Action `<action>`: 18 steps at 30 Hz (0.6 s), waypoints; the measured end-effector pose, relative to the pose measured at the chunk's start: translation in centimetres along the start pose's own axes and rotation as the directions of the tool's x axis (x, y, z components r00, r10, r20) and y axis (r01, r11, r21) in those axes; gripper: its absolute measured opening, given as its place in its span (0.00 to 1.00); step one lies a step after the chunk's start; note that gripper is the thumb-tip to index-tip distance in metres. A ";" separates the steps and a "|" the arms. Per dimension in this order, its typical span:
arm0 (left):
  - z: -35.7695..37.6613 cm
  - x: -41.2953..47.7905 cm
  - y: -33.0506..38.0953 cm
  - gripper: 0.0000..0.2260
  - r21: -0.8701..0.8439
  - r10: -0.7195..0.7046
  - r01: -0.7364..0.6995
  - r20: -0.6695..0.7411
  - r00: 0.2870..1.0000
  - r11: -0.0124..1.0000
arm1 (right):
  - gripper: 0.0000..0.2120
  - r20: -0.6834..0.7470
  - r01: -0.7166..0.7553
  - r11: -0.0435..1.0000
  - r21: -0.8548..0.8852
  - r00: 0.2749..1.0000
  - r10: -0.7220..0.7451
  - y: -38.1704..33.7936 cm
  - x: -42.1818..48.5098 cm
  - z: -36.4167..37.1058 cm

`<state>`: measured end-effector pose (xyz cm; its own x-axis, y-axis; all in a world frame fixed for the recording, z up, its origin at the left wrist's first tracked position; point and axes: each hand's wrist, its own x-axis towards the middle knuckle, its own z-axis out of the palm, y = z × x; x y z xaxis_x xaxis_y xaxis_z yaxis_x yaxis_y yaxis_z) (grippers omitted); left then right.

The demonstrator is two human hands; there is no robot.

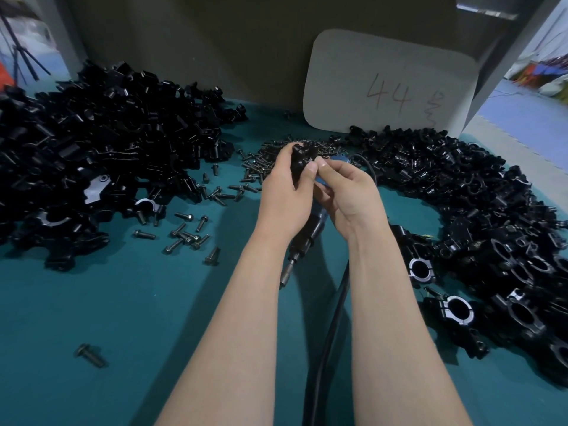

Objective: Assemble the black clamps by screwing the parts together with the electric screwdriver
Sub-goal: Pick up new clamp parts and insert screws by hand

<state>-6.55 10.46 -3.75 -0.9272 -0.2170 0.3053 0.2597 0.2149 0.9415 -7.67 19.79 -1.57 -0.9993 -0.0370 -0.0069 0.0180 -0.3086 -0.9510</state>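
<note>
My left hand [282,192] grips a black clamp part [302,158] above the middle of the teal table [138,302]. My right hand [347,192] pinches at the same clamp part with thumb and forefinger, from the right. The blue and black electric screwdriver [310,232] runs under both hands, its bit pointing down and toward me; its black cord [335,309] trails between my forearms. Which hand, if any, bears the screwdriver is hidden.
A large heap of loose black clamp halves [101,142] fills the left side. Assembled clamps [479,229] pile up on the right. Black screws [187,235] lie scattered in the middle, and one lone screw [90,355] lies front left. A white card marked 44 [390,84] leans at the back.
</note>
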 end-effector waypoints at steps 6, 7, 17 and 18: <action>-0.1 -0.1 0.0 0.15 -0.019 -0.012 0.012 -0.009 1.000 1.000 | 0.08 -0.039 0.001 0.999 -0.032 0.999 -0.002 0.0 -0.2 0.3; -0.2 -0.2 0.0 0.14 -0.014 -0.013 0.013 -0.016 1.000 1.000 | 0.08 -0.044 0.006 0.999 -0.047 0.999 -0.008 0.1 -0.2 0.4; -2.4 0.3 -0.7 0.07 -0.706 -0.464 0.220 -0.172 0.869 0.673 | 0.10 -0.081 0.095 0.557 -0.825 0.956 -0.283 1.3 1.1 1.3; -2.7 0.4 -0.7 0.07 -0.775 -0.510 0.215 -0.157 0.845 0.594 | 0.11 -0.070 0.079 0.452 -0.889 0.950 -0.303 1.6 1.4 1.6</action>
<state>-6.41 7.61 -3.86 -0.8740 -0.4428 -0.2001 0.1646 -0.6572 0.7355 -8.99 17.71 -2.56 -0.9576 0.1246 0.2599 -0.1000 0.7021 -0.7051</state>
